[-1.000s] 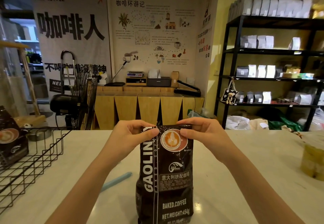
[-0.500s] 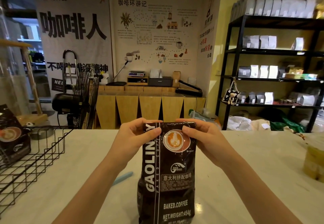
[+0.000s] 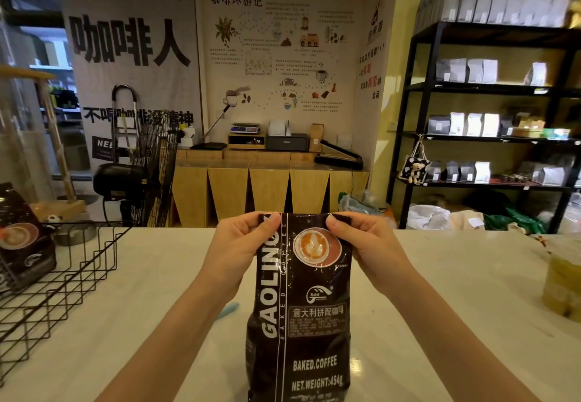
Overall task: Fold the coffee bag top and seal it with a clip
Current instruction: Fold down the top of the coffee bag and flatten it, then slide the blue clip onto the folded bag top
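A dark brown coffee bag (image 3: 301, 313) marked GAOLINO stands upright on the pale counter (image 3: 456, 323), right in front of me. My left hand (image 3: 242, 244) pinches the bag's top left corner. My right hand (image 3: 361, 241) pinches the top right corner. Between them the top edge is stretched flat and straight. A light blue clip (image 3: 228, 309) lies on the counter left of the bag, mostly hidden behind my left forearm.
A black wire basket (image 3: 59, 279) stands at the left with another coffee bag (image 3: 22, 241) in it. A yellowish container (image 3: 564, 282) sits at the right counter edge. Beyond the counter are a fan (image 3: 151, 169), wooden cabinets and black shelves (image 3: 490, 137) with bags.
The bag's top has come up and been drawn out flat; both hands slid from the folded middle outward to its upper corners.
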The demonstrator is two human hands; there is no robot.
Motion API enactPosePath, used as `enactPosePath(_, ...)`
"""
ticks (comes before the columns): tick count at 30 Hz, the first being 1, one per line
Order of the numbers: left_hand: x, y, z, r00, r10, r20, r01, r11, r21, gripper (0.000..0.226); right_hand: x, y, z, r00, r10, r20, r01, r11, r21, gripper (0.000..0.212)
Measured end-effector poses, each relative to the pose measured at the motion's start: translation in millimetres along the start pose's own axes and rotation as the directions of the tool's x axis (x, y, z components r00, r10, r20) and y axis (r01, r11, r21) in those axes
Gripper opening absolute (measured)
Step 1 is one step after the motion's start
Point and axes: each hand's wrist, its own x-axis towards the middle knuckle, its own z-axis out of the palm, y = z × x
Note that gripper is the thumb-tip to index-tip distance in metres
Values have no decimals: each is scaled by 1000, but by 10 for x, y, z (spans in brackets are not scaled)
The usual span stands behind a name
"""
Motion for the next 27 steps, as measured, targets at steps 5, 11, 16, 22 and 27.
enactPosePath(5,2,-15,34,999,39,-28,-40,999,-16,15,-4,8,-3,999,47,10,-48,998,43,15)
enactPosePath(11,1,-10,9,1000,-4,-16,4,1000,7,21,4,49,32,999,40,-7,-40,999,30,16)
enactPosePath(16,-12,-25,59,995,32,-98,-31,999,12,29,43,81,84,997,60,-48,-58,998,37,22)
enactPosePath(22,8,-44,8,994,29,-106,-24,998,50,25,66,119,142,993,61,-102,-55,997,56,22)
enactPosePath(27,14,-12,-288,997,-73,28,62,958,282,24,93,139,116,993,54,-106,-54,999,3,20)
